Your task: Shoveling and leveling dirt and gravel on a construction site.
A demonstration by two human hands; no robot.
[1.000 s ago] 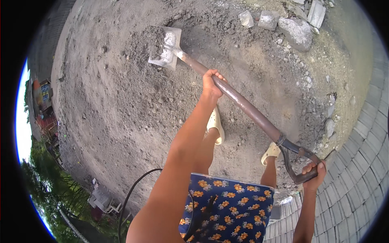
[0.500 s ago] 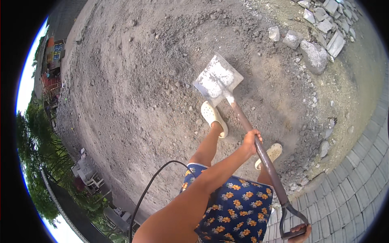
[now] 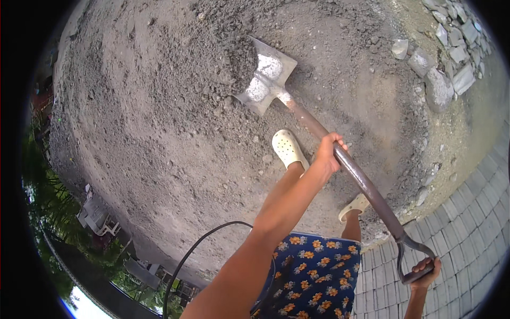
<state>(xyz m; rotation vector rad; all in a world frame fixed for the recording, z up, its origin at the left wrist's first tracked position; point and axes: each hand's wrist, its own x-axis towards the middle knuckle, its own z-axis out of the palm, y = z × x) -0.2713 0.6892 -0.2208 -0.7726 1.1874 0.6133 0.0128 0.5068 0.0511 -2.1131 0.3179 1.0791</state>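
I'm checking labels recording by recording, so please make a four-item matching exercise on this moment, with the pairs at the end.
Column one:
1. shovel blade
2. left grip
3. right grip
4. shorts

Column two:
A. closed around the end handle
B. blue with an orange floral pattern
C. metal with white patches
D. closed around the brown shaft

Pairs: 1-C, 2-D, 3-A, 4-B
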